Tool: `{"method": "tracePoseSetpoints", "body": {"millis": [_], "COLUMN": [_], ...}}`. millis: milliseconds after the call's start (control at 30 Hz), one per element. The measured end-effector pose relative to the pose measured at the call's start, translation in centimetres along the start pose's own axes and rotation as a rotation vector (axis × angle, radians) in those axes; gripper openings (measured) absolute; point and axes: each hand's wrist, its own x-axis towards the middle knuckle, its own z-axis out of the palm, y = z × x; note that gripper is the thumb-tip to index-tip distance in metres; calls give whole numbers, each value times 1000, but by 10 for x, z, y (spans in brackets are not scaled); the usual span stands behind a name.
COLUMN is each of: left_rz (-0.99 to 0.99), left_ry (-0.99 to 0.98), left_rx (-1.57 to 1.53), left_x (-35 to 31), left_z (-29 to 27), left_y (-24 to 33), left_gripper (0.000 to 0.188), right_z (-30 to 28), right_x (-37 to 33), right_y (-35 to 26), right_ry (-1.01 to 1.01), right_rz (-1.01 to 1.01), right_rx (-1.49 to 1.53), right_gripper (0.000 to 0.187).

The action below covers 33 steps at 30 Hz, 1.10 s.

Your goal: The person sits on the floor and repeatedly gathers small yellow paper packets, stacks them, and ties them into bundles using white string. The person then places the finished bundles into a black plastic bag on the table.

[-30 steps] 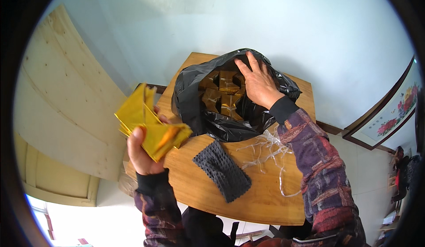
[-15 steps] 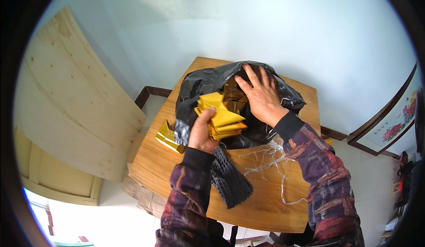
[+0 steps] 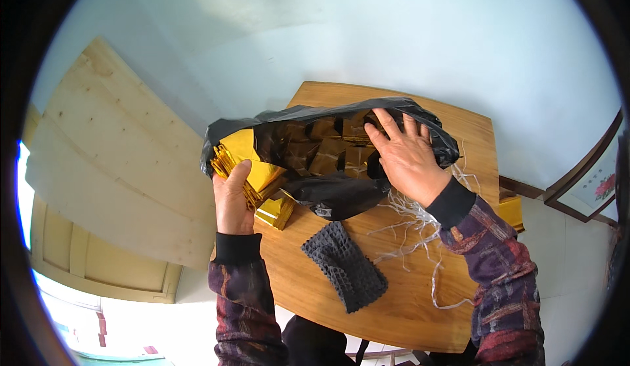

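A black plastic bag (image 3: 341, 195) lies wide open across the wooden table, with several bundles of folded gold paper (image 3: 326, 157) in shadow inside it. At the bag's left end, my left hand (image 3: 233, 199) is closed on a stack of folded gold paper (image 3: 241, 149), thumb on top. My right hand (image 3: 413, 166) lies with fingers spread against the inside of the bag's right end and holds nothing; its fingertips reach under the rim. Another gold paper bundle (image 3: 275, 212) sits on the table just below the left hand.
A dark grey knitted band (image 3: 346, 266) lies on the table (image 3: 420, 317) in front of the bag. White plastic strings (image 3: 420, 225) are tangled beside it. Gold paper (image 3: 510, 212) shows beyond the table's right edge. A plywood sheet (image 3: 118, 162) leans at left; a framed picture (image 3: 587, 182) stands at right.
My left hand has carried the gold paper stack left to the bag's left end. The bag's mouth is stretched wider, showing more bundles inside. My right hand stays spread at the right end.
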Motion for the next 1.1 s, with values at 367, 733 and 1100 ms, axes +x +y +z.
{"method": "tracePoseSetpoints", "body": {"millis": [367,733,1100], "left_rz": [67,94,92], "left_ry": [-88,-67,-21], "left_rx": [592,594,522], "left_x": [-40,-44,-40], "left_z": [18,17,6], "left_y": [42,40,38], "left_gripper": [27,18,17], "right_z": [-10,26,135], "right_x": [-16,85,169], "right_y": [-15,-62,-107], "right_ry": [-28,-507,-421], "right_rz": [-156,-268,-37], "right_rx": [-28,293,537], "right_gripper": [46,28,39]}}
